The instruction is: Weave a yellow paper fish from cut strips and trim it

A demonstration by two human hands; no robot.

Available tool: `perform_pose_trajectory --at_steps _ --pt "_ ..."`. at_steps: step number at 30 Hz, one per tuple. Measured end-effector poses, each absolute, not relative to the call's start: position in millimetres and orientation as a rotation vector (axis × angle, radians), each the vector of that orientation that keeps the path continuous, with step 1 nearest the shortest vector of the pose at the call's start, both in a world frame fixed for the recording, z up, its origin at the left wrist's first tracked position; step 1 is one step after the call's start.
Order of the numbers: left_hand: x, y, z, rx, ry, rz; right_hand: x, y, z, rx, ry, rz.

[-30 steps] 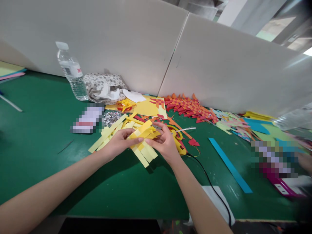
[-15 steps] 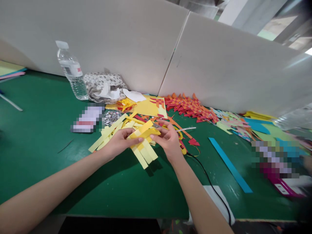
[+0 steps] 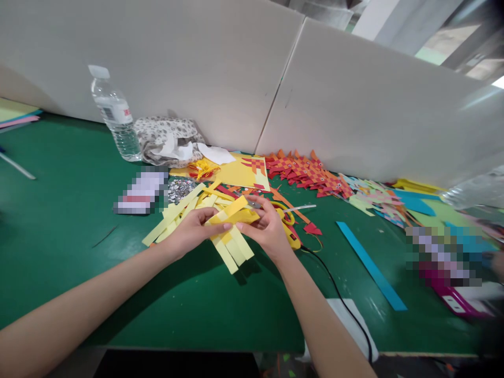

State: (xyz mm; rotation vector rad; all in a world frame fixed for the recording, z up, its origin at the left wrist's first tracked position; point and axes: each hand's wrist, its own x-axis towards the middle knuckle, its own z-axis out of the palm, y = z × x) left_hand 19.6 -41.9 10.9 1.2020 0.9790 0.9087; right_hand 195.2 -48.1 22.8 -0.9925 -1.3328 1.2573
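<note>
Between my hands is a piece woven from pale and deeper yellow paper strips (image 3: pixel 235 249), its loose ends hanging down toward me. My left hand (image 3: pixel 197 227) pinches its left side between thumb and fingers. On the right, my right hand (image 3: pixel 268 223) is closed on the deeper yellow strips, its thumb against the weave and fingers behind. Under and behind the hands lies a pile of loose yellow paper strips (image 3: pixel 173 220). Yellow-handled scissors (image 3: pixel 289 216) and a yellow tool with a black cord (image 3: pixel 292 239) lie just past my right hand, partly hidden by it.
A water bottle (image 3: pixel 118 121) and a patterned cloth pouch (image 3: pixel 169 128) stand by the partition. Woven red-orange paper fish (image 3: pixel 307 173) are heaped at the back. A blue paper strip (image 3: pixel 370 265) lies to the right. The black cord (image 3: pixel 334 281) runs past my right forearm.
My right thumb has slid left along the woven paper, closer to my left thumb. The right hand has shifted slightly left; the left hand stays about where it was.
</note>
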Motion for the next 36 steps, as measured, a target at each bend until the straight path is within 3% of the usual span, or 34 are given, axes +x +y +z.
perform_pose_trajectory --at_steps 5,13,21,27,36 --pt "19.5 -41.3 10.8 1.192 0.986 0.903 196.6 -43.7 21.3 -1.014 -1.231 1.177" --pt "16.6 -38.5 2.1 1.176 1.004 0.918 213.4 -30.9 23.3 -0.947 -0.777 0.766" --pt "17.6 -37.3 0.6 1.177 0.956 0.968 196.4 -40.2 20.8 -1.06 -1.172 1.076" --pt "18.6 -39.9 4.7 1.222 0.981 0.965 207.8 -35.2 24.5 -1.011 -0.87 0.827" --pt "18.9 -38.8 1.0 1.323 1.081 1.116 191.3 -46.2 8.8 -1.119 -1.401 1.362"
